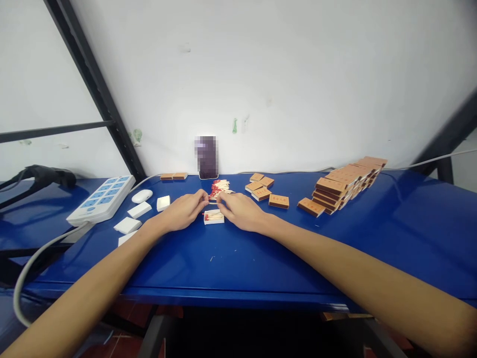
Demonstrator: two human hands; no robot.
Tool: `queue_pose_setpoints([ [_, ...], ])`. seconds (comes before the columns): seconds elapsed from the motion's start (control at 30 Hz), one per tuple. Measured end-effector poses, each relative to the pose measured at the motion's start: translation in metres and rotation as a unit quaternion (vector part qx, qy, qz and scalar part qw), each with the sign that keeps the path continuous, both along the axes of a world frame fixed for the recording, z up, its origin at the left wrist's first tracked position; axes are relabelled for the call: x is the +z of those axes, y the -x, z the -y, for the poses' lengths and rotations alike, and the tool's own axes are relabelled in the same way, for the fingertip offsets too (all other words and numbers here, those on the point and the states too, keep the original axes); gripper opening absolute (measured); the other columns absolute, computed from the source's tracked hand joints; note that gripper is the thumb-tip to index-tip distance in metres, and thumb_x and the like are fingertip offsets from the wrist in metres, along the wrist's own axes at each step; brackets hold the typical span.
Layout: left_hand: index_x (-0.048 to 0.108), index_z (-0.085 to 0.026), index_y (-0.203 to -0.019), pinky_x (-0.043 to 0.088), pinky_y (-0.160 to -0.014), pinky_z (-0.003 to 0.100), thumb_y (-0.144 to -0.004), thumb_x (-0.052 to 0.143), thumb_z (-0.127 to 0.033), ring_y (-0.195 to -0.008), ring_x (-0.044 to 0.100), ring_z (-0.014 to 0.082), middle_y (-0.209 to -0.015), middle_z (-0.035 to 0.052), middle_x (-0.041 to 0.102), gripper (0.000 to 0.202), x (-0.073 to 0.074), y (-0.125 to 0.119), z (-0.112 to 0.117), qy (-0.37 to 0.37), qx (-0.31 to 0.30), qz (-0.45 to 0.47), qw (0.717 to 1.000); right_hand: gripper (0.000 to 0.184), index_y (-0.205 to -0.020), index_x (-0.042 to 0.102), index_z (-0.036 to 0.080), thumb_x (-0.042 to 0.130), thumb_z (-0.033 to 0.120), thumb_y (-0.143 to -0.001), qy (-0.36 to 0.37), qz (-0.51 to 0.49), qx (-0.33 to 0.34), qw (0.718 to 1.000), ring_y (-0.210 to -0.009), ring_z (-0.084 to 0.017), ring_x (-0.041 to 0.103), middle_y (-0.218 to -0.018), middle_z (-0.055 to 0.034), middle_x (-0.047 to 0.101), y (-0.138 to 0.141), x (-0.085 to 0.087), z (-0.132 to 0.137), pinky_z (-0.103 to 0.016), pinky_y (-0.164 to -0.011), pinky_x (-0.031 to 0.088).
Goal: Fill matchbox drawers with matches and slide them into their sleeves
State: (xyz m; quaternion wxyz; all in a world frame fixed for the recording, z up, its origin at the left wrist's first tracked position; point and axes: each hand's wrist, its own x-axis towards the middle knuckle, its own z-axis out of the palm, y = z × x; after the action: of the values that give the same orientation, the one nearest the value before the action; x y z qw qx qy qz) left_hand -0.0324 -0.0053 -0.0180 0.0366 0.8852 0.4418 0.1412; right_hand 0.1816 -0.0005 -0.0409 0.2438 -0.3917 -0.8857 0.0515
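left hand (184, 211): on the counter (223, 268) at centre, fingers clenched in a pinch on the left end of a few matches (213, 201)
right hand (240, 211): mirrors it, fingers pinching the right end of the same matches; fingertips of both hands nearly meet
matches: held crosswise just above and behind the tray, red heads hard to make out, count too small to tell
tray (214, 217): white open matchbox drawer, on the counter between the two hands, near side; already holds some sticks
match pile (219, 188): loose heap just beyond the fingertips, in front of the phone (206, 156) leaning on the wall
step (judgement): squaring up a small bundle taken from the pile, tray part-filled
next move needs (judgement): sticks parallel to the tray's long side, heads at one end, a low drop so none spill over the rim
spare trays (127, 225): white, left of the left hand, near the power strip (102, 199)
sleeves (278, 201): brown, loose, right of the pile
sleeve stacks (346, 186): far right, well apart from the hands
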Motion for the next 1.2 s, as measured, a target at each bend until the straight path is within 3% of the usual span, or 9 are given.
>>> queue_pose_setpoints([
  [0.37,0.042,-0.021,-0.101,0.035,-0.065,0.030,-0.101,0.027,-0.040,-0.070,0.054,0.0179,-0.084,0.0025,0.058,0.024,-0.001,0.001,-0.001,-0.001,-0.001,0.011,1.000,0.014,-0.099,0.056,0.022,0.042,0.027,-0.097,-0.007,0.001,-0.015,1.000,-0.072,-0.015,0.056,-0.085,-0.0025,0.066,-0.001,0.001,-0.001,-0.026,-0.059,0.026],
  [0.53,0.043,-0.021,-0.110,0.033,-0.061,0.029,-0.101,0.027,-0.040,-0.061,0.050,0.0171,-0.067,-0.0021,0.050,0.027,0.003,-0.001,0.002,-0.013,0.022,0.029,0.999,0.016,-0.099,0.058,0.020,0.044,0.028,-0.096,-0.005,-0.011,-0.039,0.999,-0.070,-0.015,0.057,-0.082,-0.0027,0.066,-0.004,0.001,-0.006,-0.026,-0.059,0.026],
  [0.67,0.045,-0.022,-0.103,0.030,-0.060,0.029,-0.100,0.028,-0.040,-0.059,0.048,0.0165,-0.065,-0.0029,0.050,0.025,0.008,-0.003,0.007,-0.023,0.036,0.032,0.999,0.014,-0.097,0.058,0.019,0.046,0.027,-0.094,-0.003,-0.017,-0.058,0.998,-0.067,-0.015,0.055,-0.078,-0.0024,0.065,-0.009,-0.002,-0.015,-0.026,-0.059,0.026],
  [0.83,0.046,-0.021,-0.094,0.031,-0.063,0.030,-0.096,0.035,-0.036,-0.065,0.051,0.0172,-0.071,-0.0015,0.057,0.018,0.010,-0.001,0.009,0.029,-0.005,-0.019,0.999,0.014,-0.096,0.057,0.019,0.046,0.026,-0.093,0.006,-0.036,-0.063,0.997,-0.061,-0.014,0.051,-0.074,-0.0015,0.064,-0.013,-0.002,-0.018,-0.026,-0.057,0.025],
  [0.97,0.046,-0.022,-0.102,0.033,-0.065,0.031,-0.095,0.036,-0.038,-0.069,0.052,0.0187,-0.073,-0.0016,0.059,0.020,0.011,0.002,0.009,0.080,0.001,-0.018,0.997,0.011,-0.092,0.057,0.019,0.047,0.024,-0.091,0.002,-0.032,-0.034,0.999,-0.059,-0.013,0.048,-0.072,-0.0005,0.062,-0.015,0.002,-0.015,-0.026,-0.057,0.024],
  [1.1,0.046,-0.023,-0.097,0.032,-0.064,0.032,-0.093,0.037,-0.034,-0.070,0.050,0.0191,-0.071,-0.0015,0.055,0.015,0.013,0.004,0.009,0.083,0.005,-0.020,0.996,0.010,-0.086,0.058,0.019,0.048,0.020,-0.087,-0.006,-0.015,0.014,1.000,-0.058,-0.011,0.045,-0.070,0.0007,0.060,-0.016,0.005,-0.013,-0.026,-0.058,0.024],
  [1.2,0.046,-0.022,-0.094,0.031,-0.064,0.032,-0.093,0.037,-0.031,-0.068,0.048,0.0179,-0.069,-0.0021,0.053,0.013,0.013,0.005,0.007,0.095,-0.008,-0.014,0.995,0.008,-0.083,0.059,0.019,0.050,0.019,-0.084,-0.013,-0.009,0.015,1.000,-0.057,-0.011,0.044,-0.068,0.0012,0.058,-0.016,0.006,-0.013,-0.026,-0.059,0.024],
])
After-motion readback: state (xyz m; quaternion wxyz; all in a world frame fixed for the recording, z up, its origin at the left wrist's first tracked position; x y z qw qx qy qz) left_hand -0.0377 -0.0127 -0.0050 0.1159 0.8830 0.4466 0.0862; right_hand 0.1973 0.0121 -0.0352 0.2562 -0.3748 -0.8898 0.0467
